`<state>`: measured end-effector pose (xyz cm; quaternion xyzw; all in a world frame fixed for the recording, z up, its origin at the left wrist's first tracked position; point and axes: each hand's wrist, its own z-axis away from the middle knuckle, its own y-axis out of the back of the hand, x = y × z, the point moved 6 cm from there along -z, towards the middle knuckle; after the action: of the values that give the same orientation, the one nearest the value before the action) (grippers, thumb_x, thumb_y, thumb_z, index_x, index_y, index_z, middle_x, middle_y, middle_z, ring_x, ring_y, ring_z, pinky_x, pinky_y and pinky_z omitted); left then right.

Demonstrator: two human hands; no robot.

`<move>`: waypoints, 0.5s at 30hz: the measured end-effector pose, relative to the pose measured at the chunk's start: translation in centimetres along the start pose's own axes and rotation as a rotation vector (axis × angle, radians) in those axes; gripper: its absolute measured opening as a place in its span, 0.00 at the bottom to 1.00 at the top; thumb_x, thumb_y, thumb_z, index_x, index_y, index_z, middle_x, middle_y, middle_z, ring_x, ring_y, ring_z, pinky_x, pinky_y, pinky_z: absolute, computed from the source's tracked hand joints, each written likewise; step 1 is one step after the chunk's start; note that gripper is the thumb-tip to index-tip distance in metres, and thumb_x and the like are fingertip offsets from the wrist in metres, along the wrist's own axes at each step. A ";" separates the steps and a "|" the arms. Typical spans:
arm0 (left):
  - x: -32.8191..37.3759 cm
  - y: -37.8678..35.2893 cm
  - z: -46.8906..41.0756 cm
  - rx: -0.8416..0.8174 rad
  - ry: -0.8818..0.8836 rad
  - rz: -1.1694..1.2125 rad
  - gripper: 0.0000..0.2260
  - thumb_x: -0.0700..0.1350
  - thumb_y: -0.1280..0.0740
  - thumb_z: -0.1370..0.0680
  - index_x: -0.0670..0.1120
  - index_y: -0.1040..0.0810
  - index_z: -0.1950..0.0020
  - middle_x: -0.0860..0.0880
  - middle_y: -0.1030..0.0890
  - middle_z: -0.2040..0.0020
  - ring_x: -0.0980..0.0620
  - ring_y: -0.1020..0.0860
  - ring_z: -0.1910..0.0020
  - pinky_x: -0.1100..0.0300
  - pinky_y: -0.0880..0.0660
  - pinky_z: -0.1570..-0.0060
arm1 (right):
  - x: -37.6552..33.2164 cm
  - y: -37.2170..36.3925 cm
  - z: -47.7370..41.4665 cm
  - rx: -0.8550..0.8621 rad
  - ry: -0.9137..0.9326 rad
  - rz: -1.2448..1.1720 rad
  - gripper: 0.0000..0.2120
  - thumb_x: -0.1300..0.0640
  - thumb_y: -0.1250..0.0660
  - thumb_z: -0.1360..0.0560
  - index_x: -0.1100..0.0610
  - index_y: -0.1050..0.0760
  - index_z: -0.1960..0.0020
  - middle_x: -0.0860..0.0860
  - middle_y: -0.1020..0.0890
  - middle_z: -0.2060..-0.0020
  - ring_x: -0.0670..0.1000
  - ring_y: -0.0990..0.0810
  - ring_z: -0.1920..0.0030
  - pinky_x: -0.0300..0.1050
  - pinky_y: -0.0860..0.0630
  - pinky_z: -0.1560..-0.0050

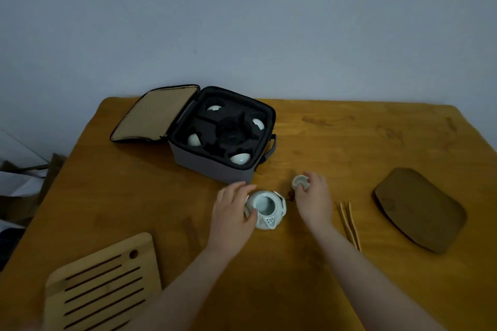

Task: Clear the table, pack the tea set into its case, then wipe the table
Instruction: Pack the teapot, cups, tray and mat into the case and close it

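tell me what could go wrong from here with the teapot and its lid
1. The right hand holds the small lid by its fingers; it might slip or chip against the open teapot gripped by the left hand.
2. The middle slot of the case sits tight among four cups; lowering the teapot could knock one.
3. The right forearm passes close to the tongs and may sweep them.

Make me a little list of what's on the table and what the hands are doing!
case: open, four cups in foam slots, middle slot empty
teapot: lid off, in front of the case, left hand holds it
lid: right hand pinches it, beside the teapot
tongs: flat on the table, right of the right hand
tray: slatted wood, near left
brown pouch: far right
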<state>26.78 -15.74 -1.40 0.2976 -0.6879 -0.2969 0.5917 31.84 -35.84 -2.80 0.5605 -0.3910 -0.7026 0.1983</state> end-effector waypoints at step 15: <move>0.6 -3.6 1.9 -0.182 0.143 -0.163 0.26 0.50 0.34 0.21 0.54 0.38 0.25 0.56 0.42 0.23 0.56 0.41 0.25 0.57 0.37 0.29 | 3.8 -1.6 -2.9 -0.130 -0.332 -0.119 0.11 0.54 0.36 0.22 0.61 0.21 0.48 0.55 0.17 0.61 0.57 0.17 0.61 0.55 0.19 0.54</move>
<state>25.08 -18.41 -4.01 0.3180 -0.5876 -0.3833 0.6377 33.69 -38.50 -6.66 0.4450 -0.3383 -0.8197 0.1251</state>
